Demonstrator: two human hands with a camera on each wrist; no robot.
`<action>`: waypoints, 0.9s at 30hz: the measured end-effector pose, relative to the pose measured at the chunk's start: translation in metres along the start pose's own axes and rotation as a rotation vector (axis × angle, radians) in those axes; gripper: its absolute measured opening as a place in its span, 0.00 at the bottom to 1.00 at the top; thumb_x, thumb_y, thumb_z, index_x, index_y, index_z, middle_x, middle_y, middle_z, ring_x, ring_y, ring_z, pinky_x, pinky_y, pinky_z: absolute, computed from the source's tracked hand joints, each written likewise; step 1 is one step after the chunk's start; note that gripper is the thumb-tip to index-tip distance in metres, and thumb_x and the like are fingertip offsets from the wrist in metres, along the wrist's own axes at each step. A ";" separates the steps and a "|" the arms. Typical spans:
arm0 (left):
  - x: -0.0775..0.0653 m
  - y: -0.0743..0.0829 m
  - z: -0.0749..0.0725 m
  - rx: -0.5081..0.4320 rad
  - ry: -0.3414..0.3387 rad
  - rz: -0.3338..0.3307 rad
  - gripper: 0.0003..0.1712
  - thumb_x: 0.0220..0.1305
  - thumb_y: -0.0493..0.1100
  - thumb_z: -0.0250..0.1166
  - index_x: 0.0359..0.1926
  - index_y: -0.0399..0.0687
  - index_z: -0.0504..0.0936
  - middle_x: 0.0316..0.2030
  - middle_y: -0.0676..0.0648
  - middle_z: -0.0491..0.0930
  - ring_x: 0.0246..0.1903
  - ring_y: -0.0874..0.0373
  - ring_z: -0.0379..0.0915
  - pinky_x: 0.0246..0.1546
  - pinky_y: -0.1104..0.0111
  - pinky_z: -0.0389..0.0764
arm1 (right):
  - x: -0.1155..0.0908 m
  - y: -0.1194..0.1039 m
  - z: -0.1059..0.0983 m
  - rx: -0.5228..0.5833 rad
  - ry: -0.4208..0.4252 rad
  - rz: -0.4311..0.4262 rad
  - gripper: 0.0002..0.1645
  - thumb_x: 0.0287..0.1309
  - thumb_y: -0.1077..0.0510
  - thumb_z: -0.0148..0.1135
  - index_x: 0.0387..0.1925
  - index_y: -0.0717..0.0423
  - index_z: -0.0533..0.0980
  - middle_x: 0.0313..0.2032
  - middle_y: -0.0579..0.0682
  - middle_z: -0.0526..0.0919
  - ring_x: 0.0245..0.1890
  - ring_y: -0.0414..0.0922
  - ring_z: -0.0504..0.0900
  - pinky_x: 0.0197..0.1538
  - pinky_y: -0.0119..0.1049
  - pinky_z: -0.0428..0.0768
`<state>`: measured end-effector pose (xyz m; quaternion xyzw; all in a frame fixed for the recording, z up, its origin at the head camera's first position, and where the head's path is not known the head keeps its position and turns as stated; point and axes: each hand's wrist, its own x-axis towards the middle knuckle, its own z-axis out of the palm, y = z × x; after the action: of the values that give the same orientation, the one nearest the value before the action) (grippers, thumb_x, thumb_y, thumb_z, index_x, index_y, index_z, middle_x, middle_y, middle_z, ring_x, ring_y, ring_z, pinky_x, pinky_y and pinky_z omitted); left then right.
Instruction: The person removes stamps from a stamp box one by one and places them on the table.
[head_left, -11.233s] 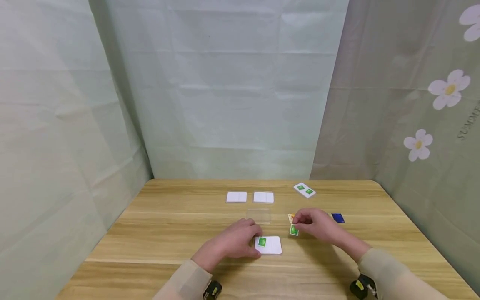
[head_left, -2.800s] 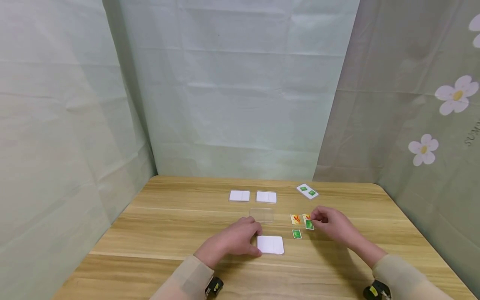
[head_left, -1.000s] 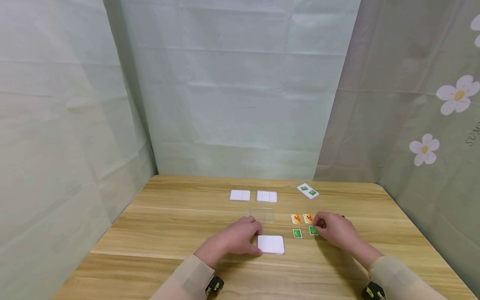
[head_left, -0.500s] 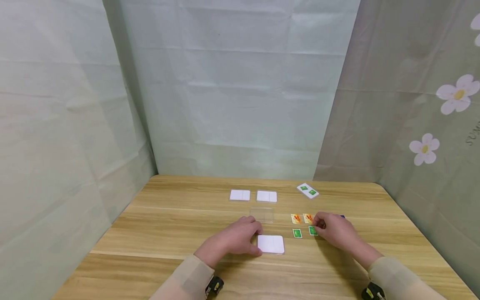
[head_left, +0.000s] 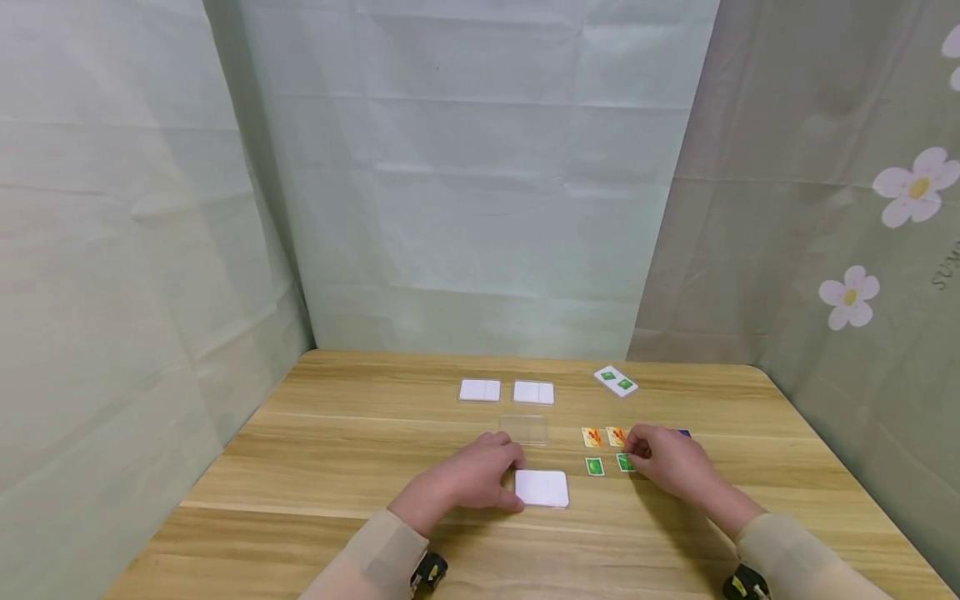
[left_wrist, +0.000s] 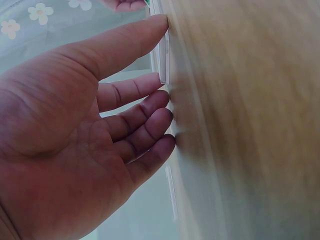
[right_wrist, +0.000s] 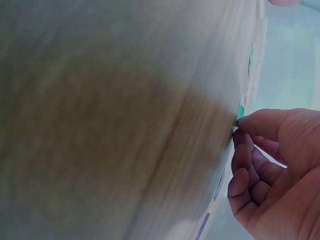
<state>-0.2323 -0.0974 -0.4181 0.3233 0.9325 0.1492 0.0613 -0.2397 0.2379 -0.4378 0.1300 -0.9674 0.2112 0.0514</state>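
Observation:
My left hand (head_left: 480,475) rests at the left edge of a white rounded card in a clear case (head_left: 542,489). Its straight thumb and its index fingertip touch that edge; the other fingertips meet the wooden table. Pinched between my right thumb and index finger is a small green square card (head_left: 624,462), held by its right edge, low over the table. The rest of the right hand (head_left: 667,458) curls behind. Left of it lies a second green square card (head_left: 595,467). Two orange square cards (head_left: 592,437) sit just beyond, side by side. A dark blue card (head_left: 684,432) shows partly behind my right hand.
An empty clear case (head_left: 525,430) lies beyond my left hand. Two white cards in cases (head_left: 479,391) stand in a row farther back. At the back right is a white card with two green squares (head_left: 616,382). Cloth walls (head_left: 465,183) enclose the table (head_left: 300,467).
Since the earliest frame, the green square has left the white card. My right hand has brought one from over the orange card down beside the other. The last second shows almost no motion.

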 end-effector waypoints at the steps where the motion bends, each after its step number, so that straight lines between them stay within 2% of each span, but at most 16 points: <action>1: 0.000 0.000 0.000 -0.001 0.000 0.002 0.27 0.58 0.53 0.86 0.53 0.48 0.86 0.47 0.55 0.79 0.48 0.61 0.70 0.55 0.66 0.79 | 0.000 0.000 0.000 -0.001 -0.003 0.001 0.10 0.64 0.64 0.78 0.34 0.48 0.82 0.30 0.40 0.82 0.32 0.40 0.76 0.38 0.43 0.79; 13: 0.001 -0.002 0.000 -0.016 -0.011 0.009 0.29 0.59 0.54 0.86 0.54 0.48 0.85 0.48 0.54 0.78 0.49 0.60 0.71 0.56 0.65 0.80 | 0.002 0.000 -0.004 0.013 -0.016 0.015 0.08 0.63 0.63 0.78 0.36 0.49 0.83 0.32 0.41 0.84 0.33 0.41 0.78 0.39 0.44 0.80; 20: -0.001 -0.001 -0.007 -0.072 -0.010 0.000 0.32 0.65 0.54 0.83 0.62 0.43 0.83 0.52 0.51 0.80 0.50 0.60 0.76 0.59 0.62 0.81 | 0.004 -0.001 -0.010 0.037 0.008 -0.016 0.06 0.66 0.62 0.76 0.39 0.51 0.84 0.32 0.41 0.83 0.31 0.41 0.76 0.37 0.43 0.77; 27: 0.007 -0.008 -0.015 -0.030 0.050 -0.021 0.33 0.70 0.52 0.80 0.67 0.42 0.82 0.60 0.45 0.80 0.56 0.53 0.79 0.63 0.56 0.82 | 0.009 -0.009 -0.016 0.053 0.012 -0.031 0.05 0.65 0.64 0.74 0.40 0.53 0.84 0.32 0.42 0.83 0.32 0.41 0.77 0.36 0.42 0.77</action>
<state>-0.2448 -0.1025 -0.4067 0.3086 0.9347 0.1705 0.0442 -0.2456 0.2348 -0.4182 0.1448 -0.9591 0.2365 0.0570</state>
